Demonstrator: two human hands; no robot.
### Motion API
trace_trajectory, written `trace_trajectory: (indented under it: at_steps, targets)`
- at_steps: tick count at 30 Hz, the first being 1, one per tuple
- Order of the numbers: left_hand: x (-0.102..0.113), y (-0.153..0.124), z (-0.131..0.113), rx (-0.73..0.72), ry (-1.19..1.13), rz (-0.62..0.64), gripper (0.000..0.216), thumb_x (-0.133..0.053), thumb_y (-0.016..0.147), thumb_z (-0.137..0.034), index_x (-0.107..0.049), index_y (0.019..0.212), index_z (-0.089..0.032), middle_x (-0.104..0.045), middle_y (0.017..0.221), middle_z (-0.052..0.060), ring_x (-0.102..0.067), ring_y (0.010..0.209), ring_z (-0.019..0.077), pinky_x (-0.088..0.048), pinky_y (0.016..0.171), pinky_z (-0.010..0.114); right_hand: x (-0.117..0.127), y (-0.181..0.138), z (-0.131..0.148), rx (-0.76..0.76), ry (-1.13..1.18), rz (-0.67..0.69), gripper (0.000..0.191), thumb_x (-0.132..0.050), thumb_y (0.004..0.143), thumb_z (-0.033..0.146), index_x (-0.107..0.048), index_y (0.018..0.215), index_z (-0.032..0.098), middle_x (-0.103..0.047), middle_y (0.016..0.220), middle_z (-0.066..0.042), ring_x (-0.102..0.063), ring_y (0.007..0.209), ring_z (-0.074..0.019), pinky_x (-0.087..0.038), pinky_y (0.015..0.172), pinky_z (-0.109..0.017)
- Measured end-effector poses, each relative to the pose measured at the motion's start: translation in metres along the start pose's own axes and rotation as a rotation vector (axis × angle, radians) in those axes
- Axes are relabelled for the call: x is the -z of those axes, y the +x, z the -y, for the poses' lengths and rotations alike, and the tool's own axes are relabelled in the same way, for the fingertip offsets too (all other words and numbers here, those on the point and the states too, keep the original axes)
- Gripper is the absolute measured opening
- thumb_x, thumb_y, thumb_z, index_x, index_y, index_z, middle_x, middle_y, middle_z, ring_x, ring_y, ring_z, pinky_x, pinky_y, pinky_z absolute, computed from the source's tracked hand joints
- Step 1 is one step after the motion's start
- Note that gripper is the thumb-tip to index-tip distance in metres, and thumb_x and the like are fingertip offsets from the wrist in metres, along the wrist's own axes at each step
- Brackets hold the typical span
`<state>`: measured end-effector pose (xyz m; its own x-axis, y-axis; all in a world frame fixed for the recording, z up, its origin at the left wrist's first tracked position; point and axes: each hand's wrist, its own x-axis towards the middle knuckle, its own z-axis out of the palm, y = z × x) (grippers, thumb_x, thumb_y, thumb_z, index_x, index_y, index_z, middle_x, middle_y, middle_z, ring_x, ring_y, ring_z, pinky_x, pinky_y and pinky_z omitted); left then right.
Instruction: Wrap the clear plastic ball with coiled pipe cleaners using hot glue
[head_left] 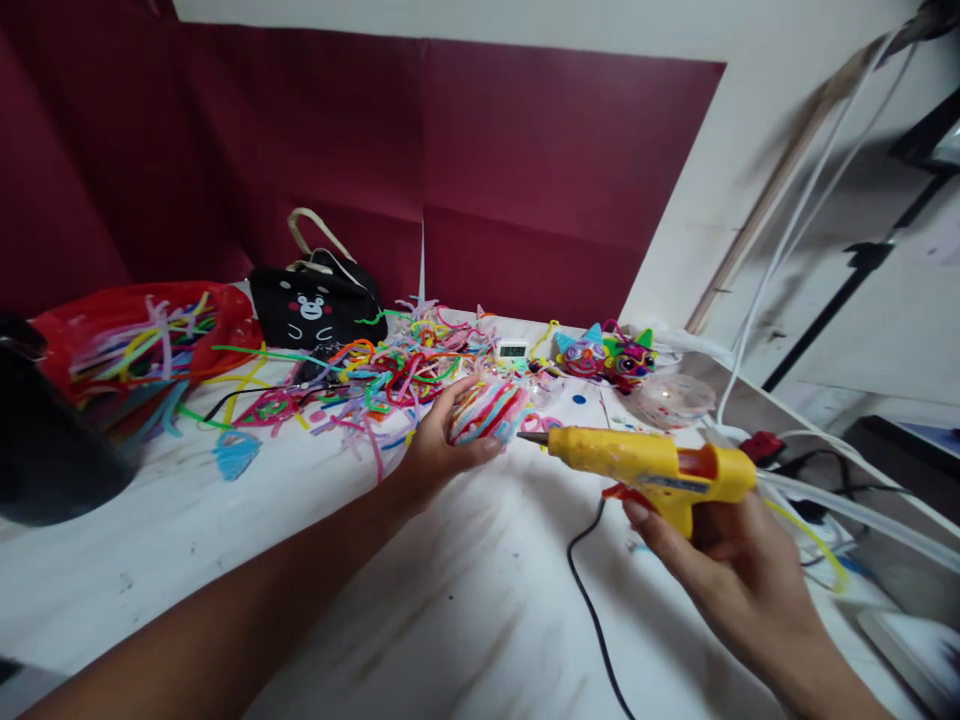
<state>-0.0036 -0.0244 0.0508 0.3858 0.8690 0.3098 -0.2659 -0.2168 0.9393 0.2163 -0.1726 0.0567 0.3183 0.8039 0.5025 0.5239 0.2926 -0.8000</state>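
My left hand (442,440) is closed round a multicoloured ball of wound pipe cleaners (489,408), held just above the white table (465,600). My right hand (720,560) grips a yellow glue gun (652,465) by its handle, a finger on the red trigger. The gun's nozzle points left and ends a little to the right of the ball, not touching it. Its black cord (592,610) trails down over the table toward me.
A heap of loose coloured pipe cleaners (375,385) lies behind the ball. A red bag of more pipe cleaners (142,340) sits far left, beside a black bear-print bag (315,305). Two pipe-cleaner animal faces (607,355), a small timer (513,350) and a clear round lid (671,398) stand further back.
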Motion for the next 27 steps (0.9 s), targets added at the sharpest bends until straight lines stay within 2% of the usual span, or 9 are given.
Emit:
trace_trajectory:
  at_steps: [4,9,13,21,27]
  targets:
    - [-0.002,-0.002,0.000,-0.025,0.032,-0.012,0.096,-0.086,0.059,-0.035,-0.041,0.141,-0.016,-0.057,0.137,0.014,-0.055,0.125,0.0364,-0.047,0.104,0.043,-0.001,-0.002,-0.004,0.001,-0.050,-0.015,0.028,-0.073,0.080,0.040,-0.061,0.096,0.020,-0.073,0.082,-0.008,-0.070,0.063,-0.0227,-0.058,0.052,-0.031]
    - [-0.002,-0.003,0.001,-0.034,0.058,0.009,0.102,-0.088,0.056,-0.041,-0.039,0.143,-0.017,-0.056,0.136,0.015,-0.057,0.123,0.0375,-0.049,0.100,0.043,-0.005,-0.004,-0.006,0.061,-0.033,-0.049,0.022,-0.074,0.077,0.033,-0.063,0.091,0.021,-0.072,0.077,-0.007,-0.070,0.063,-0.0227,-0.059,0.054,-0.031]
    - [0.000,-0.002,0.003,-0.088,0.120,0.023,0.104,-0.088,0.056,-0.044,-0.039,0.144,-0.016,-0.052,0.140,0.016,-0.053,0.127,0.0376,-0.049,0.102,0.042,-0.006,-0.006,-0.007,0.100,-0.033,-0.066,0.019,-0.074,0.075,0.031,-0.066,0.089,0.021,-0.071,0.080,-0.008,-0.069,0.065,-0.0224,-0.059,0.051,-0.029]
    - [0.001,-0.002,0.005,-0.108,0.167,0.048,0.104,-0.086,0.059,-0.043,-0.036,0.146,-0.015,-0.052,0.140,0.016,-0.053,0.127,0.0376,-0.051,0.100,0.041,-0.003,-0.010,-0.015,0.146,-0.012,-0.002,0.018,-0.070,0.081,0.024,-0.067,0.099,0.025,-0.070,0.086,-0.006,-0.071,0.074,-0.0211,-0.062,0.059,-0.026]
    - [0.001,-0.002,0.004,-0.105,0.186,0.051,0.105,-0.086,0.058,-0.042,-0.036,0.146,-0.015,-0.052,0.140,0.017,-0.055,0.125,0.0371,-0.053,0.098,0.040,0.000,-0.012,-0.017,0.182,-0.061,0.034,0.020,-0.066,0.084,0.021,-0.067,0.104,0.027,-0.071,0.083,-0.004,-0.071,0.072,-0.0199,-0.061,0.057,-0.023]
